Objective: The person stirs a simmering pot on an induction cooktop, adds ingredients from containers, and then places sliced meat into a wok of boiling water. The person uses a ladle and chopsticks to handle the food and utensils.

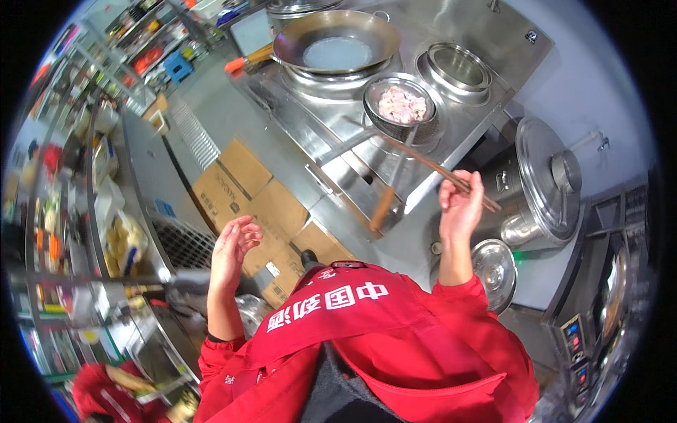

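My right hand (460, 206) grips a pair of long dark wooden chopsticks (431, 163), their tips reaching toward the stove. Close beyond the tips, pale pink pieces of meat (402, 104) lie in a metal strainer (372, 106) on the steel stove. A long metal handle with a wooden grip (383, 209) extends from beside the strainer toward me. My left hand (230, 248) is raised in the air, empty, with its fingers loosely apart and slightly curled. Farther back, a large wok (288, 39) holds cloudy whitish liquid (338, 53).
Right of the strainer is a steel pot (460, 66). A tall lidded stockpot (545, 174) stands near my right hand, a round metal lid (494, 275) below it. Flattened cardboard (254, 211) covers the floor. At lower left, a person in red (113, 391) works by a counter.
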Available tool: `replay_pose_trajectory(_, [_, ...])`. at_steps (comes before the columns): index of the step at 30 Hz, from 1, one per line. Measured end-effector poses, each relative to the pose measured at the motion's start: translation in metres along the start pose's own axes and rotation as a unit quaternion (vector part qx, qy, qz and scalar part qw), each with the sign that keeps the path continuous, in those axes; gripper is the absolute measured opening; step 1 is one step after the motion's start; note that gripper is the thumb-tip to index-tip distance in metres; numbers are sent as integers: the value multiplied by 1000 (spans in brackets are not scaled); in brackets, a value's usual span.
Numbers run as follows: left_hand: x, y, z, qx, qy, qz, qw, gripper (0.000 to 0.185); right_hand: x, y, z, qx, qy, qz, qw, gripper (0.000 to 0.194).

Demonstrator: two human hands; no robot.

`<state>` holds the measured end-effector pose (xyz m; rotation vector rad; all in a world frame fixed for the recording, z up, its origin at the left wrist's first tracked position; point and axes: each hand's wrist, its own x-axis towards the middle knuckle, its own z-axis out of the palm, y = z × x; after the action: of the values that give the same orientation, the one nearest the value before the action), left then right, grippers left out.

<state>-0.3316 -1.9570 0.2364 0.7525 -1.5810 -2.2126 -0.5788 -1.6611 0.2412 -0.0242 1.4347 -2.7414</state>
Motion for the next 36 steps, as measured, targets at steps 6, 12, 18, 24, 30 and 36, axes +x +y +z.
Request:
replay_pose_trajectory(6, [151, 55, -13, -12, -229, -72, 971, 37, -1, 4, 52, -16, 81, -56, 995, 33])
replay_pose_trajectory(12, [287, 32, 77, -34, -390, -204, 897, 38, 0, 20, 63, -114, 191, -153, 963, 30])
replay_pose_trajectory(18, [378, -51, 186, -33, -289, -328, 899, 32, 37, 49, 46, -40, 310, -201, 928, 26])
replay_pose_trajectory(24, [430, -98, 240, -45, -174, -391, 903, 42, 55, 62, 47, -60, 305, -159, 937, 27])
replay_pose_trajectory(30, [444, -128, 255, 11, -105, -418, 902, 40, 55, 66, 53, -49, 379, -169, 908, 26])
replay_pose_trajectory(36, [453, -143, 254, -7, -118, -444, 888, 50, 40, 76, 65, -47, 396, -186, 898, 27])
